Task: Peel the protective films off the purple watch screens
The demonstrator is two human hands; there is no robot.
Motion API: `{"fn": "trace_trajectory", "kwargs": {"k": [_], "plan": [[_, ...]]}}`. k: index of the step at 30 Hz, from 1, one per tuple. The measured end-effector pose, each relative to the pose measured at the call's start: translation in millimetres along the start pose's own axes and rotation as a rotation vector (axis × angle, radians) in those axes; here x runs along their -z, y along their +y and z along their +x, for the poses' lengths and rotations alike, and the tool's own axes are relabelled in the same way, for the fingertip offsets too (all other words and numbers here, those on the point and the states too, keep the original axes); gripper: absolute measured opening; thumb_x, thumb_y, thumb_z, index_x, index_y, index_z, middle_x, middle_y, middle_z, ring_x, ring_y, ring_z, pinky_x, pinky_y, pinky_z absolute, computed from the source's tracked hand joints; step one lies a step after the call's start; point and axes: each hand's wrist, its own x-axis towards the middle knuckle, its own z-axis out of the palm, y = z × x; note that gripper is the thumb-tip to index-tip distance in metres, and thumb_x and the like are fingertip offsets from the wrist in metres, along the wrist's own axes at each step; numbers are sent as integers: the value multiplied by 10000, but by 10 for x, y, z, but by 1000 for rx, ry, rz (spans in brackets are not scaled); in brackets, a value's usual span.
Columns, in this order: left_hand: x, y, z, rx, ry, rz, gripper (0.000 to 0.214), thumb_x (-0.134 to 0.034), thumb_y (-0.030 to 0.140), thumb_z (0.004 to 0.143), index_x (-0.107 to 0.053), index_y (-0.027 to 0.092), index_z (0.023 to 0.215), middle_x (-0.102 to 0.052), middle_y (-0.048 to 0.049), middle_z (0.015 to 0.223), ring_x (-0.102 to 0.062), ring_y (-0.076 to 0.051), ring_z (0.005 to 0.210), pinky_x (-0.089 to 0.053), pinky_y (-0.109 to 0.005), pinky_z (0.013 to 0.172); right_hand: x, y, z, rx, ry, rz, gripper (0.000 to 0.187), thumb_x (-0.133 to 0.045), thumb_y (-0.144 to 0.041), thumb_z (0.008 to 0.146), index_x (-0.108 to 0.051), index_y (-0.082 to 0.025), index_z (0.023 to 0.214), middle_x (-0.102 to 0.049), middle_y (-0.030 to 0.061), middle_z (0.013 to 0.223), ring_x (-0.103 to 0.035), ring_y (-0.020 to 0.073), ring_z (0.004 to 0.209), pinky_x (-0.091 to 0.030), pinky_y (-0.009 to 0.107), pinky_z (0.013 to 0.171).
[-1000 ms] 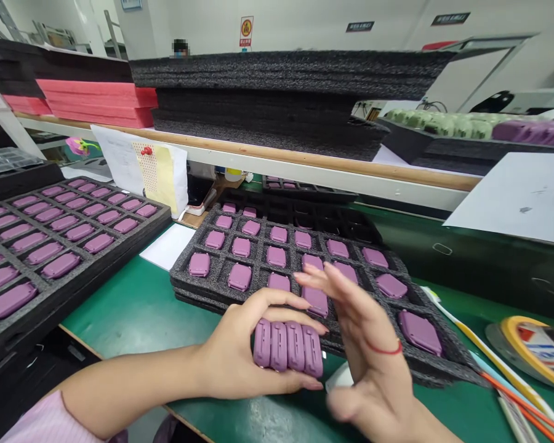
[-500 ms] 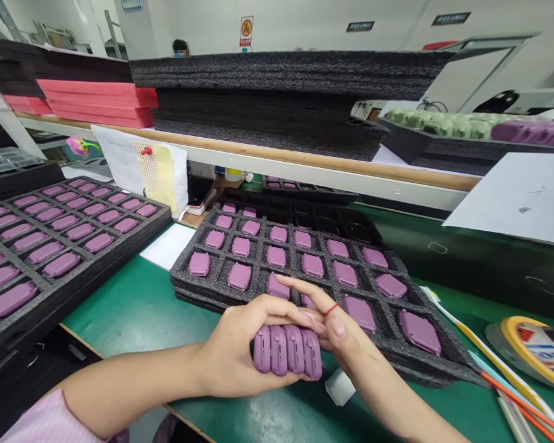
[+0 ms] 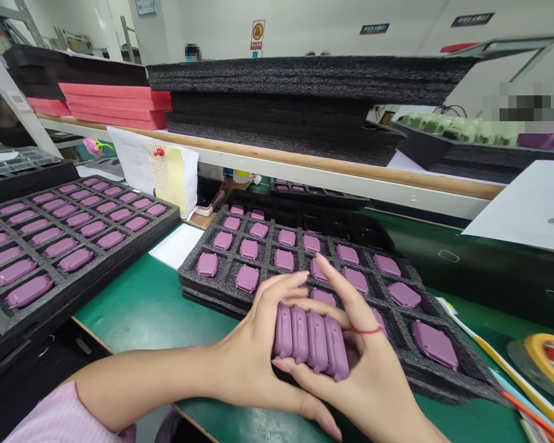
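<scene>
A row of several purple plastic watch-shaped cases point(image 3: 310, 338), standing side by side on edge, is gripped by my right hand point(image 3: 378, 375). Its thumb runs under the row and its fingers reach behind the top. My left hand point(image 3: 247, 344) is at the left end of the row, palm close against it, fingers raised above and thumb stretched out below. Whether that palm still touches the end case I cannot tell. Behind both hands lies a black foam tray point(image 3: 221, 289) with similar purple cases in its pockets, some hidden by my fingers.
Another foam tray point(image 3: 166, 218) of purple cases is on the left. White paper point(image 3: 175, 246) lies between the trays. At right are a toothbrush point(image 3: 489, 351) and a yellow tape roll point(image 3: 545, 363). A shelf point(image 3: 323, 163) bearing black foam stacks point(image 3: 281, 120) crosses behind.
The row of cases has passed from my left hand's grip into my right hand's. My left fingers and thumb have spread apart. The view has shifted slightly.
</scene>
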Motion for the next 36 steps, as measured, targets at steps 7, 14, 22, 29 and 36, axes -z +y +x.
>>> {"fn": "trace_trajectory", "kwargs": {"k": [7, 14, 22, 29, 36], "plan": [[-68, 82, 74, 610, 5, -843, 543, -885, 479, 684, -686, 140, 1059, -706, -64, 878, -682, -150, 748, -523, -255, 710, 52, 16, 40, 341, -159, -378, 798, -668, -199, 908, -276, -330, 1591, -689, 96, 1312, -698, 253, 1172, -591, 442, 1014], [-21, -24, 36, 614, 2, -1105, 505, -845, 486, 737, -728, 135, 1081, -767, -139, 1037, -736, -201, 832, -561, -270, 708, 256, -214, 138, 187, -60, -139, 245, -810, -200, 764, -677, -297, 945, -748, 0, 1059, -751, 165, 943, -633, 215, 791], [-27, -99, 25, 589, -57, -1190, 495, -844, 489, 740, -730, 133, 1064, -777, -105, 923, -768, -188, 794, -478, -123, 477, 269, -178, 137, 140, 247, 54, 88, -766, -252, 852, -740, -277, 771, -740, -1, 850, -732, 128, 809, -626, 188, 713], [3, -80, 36, 514, -168, -1290, 450, -823, 438, 783, -733, 146, 1113, -778, -132, 1060, -779, -224, 921, -492, -101, 476, 373, -257, 78, 124, 479, 64, 78, -750, -236, 869, -714, -284, 918, -780, -24, 1005, -775, 128, 922, -631, 184, 881], [-2, -82, 28, 452, -197, -1268, 455, -793, 459, 808, -693, 172, 1147, -757, -113, 1065, -767, -219, 928, -514, -130, 481, 474, -242, -51, 367, 282, -372, 173, -705, -194, 893, -726, -319, 1011, -808, -27, 939, -790, 192, 843, -675, 291, 819]]}}
